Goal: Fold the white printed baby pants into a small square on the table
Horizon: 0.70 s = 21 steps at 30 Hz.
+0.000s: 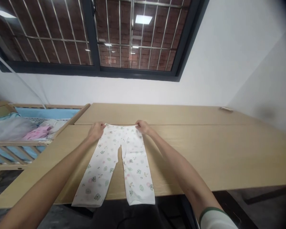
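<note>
A pair of small white pants (133,159) with a green, pink and grey print is stretched out over the wooden table. Its waistband faces the wall, and both leg ends hang past the table's near edge. My left hand (96,130) pinches the waistband's left corner. At the right corner, my right hand (142,126) is closed on the same waistband. The cloth between the two hands looks taut. My fingertips are partly hidden by the hands themselves.
The pale wooden table (205,146) spans the middle and right. To the left stands a wooden crib (19,144) with blue lining, holding white bedding and a pink cloth (38,132). A small flat object (226,109) lies at the back right. Behind is a barred window (138,38).
</note>
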Each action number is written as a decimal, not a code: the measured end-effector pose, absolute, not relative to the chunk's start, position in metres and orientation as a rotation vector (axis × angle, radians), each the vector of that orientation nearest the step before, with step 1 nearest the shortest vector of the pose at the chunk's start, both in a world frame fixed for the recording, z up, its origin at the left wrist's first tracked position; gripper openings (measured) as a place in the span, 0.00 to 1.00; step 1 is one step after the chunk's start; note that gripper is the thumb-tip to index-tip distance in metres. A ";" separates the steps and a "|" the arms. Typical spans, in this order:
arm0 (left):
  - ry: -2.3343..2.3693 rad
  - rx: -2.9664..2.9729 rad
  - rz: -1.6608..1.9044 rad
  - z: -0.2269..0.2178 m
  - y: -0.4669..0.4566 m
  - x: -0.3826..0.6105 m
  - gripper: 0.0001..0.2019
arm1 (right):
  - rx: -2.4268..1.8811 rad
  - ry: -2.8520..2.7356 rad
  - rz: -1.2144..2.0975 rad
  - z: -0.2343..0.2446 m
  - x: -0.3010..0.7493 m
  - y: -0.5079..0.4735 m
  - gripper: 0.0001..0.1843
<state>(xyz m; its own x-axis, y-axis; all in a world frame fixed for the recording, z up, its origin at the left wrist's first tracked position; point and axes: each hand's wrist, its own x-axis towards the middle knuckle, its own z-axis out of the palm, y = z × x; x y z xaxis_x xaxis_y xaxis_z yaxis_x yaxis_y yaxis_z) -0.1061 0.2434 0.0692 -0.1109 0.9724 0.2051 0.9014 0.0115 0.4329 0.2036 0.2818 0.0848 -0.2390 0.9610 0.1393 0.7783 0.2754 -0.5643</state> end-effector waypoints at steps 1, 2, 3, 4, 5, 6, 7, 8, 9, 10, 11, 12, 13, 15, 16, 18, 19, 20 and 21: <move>2.138 1.965 0.681 0.061 0.251 -0.104 0.15 | -1.576 -2.088 0.534 0.076 0.203 0.289 0.09; 2.154 1.946 0.661 0.053 0.258 -0.102 0.14 | -1.590 -2.082 0.536 0.069 0.203 0.295 0.09; 2.168 1.931 0.644 0.047 0.264 -0.100 0.14 | -1.601 -2.076 0.534 0.061 0.203 0.302 0.09; 2.181 1.919 0.630 0.041 0.270 -0.098 0.14 | -1.611 -2.069 0.528 0.055 0.203 0.308 0.09; 2.191 1.911 0.618 0.036 0.276 -0.096 0.14 | -1.618 -2.060 0.520 0.049 0.204 0.314 0.09; 2.201 1.905 0.607 0.032 0.280 -0.095 0.14 | -1.623 -2.050 0.511 0.044 0.205 0.320 0.09; 2.210 1.899 0.598 0.029 0.284 -0.094 0.14 | -1.628 -2.038 0.503 0.039 0.205 0.326 0.09; 2.218 1.895 0.592 0.027 0.287 -0.092 0.14 | -1.633 -2.026 0.499 0.035 0.206 0.331 0.09; 2.224 1.891 0.588 0.026 0.288 -0.092 0.14 | -1.637 -2.015 0.499 0.032 0.207 0.336 0.09; 2.229 1.888 0.587 0.026 0.289 -0.091 0.14 | -1.640 -2.003 0.505 0.029 0.207 0.340 0.09; 2.231 1.884 0.588 0.027 0.289 -0.090 0.14 | -1.642 -1.993 0.517 0.027 0.207 0.343 0.09; 2.230 1.882 0.591 0.029 0.289 -0.089 0.13 | -1.642 -1.984 0.535 0.026 0.208 0.346 0.09; 2.229 1.883 0.599 0.032 0.287 -0.088 0.13 | -1.639 -1.976 0.556 0.025 0.208 0.348 0.09; 2.219 1.905 0.635 0.041 0.280 -0.082 0.13 | -1.630 -1.955 0.607 0.024 0.209 0.351 0.08; 2.205 1.932 0.662 0.046 0.275 -0.076 0.14 | -1.623 -1.941 0.636 0.024 0.211 0.351 0.09; 2.143 2.013 0.712 0.057 0.256 -0.058 0.16 | -1.599 -1.904 0.705 0.024 0.214 0.352 0.11; 2.090 2.062 0.724 0.063 0.242 -0.046 0.17 | -1.582 -1.883 0.743 0.025 0.216 0.352 0.12; 2.011 2.118 0.728 0.068 0.224 -0.031 0.16 | -1.561 -1.861 0.782 0.025 0.219 0.352 0.13; 1.929 2.167 0.718 0.073 0.203 -0.015 0.15 | -1.539 -1.839 0.820 0.026 0.221 0.352 0.12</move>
<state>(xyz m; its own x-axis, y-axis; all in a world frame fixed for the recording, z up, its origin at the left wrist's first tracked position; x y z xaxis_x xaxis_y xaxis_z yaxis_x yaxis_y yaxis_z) -0.0149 0.2025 0.0726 0.0568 0.9671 0.2482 0.8940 -0.1599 0.4186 0.2214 0.3518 0.0260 -0.1497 0.9871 0.0563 0.6176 0.1379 -0.7743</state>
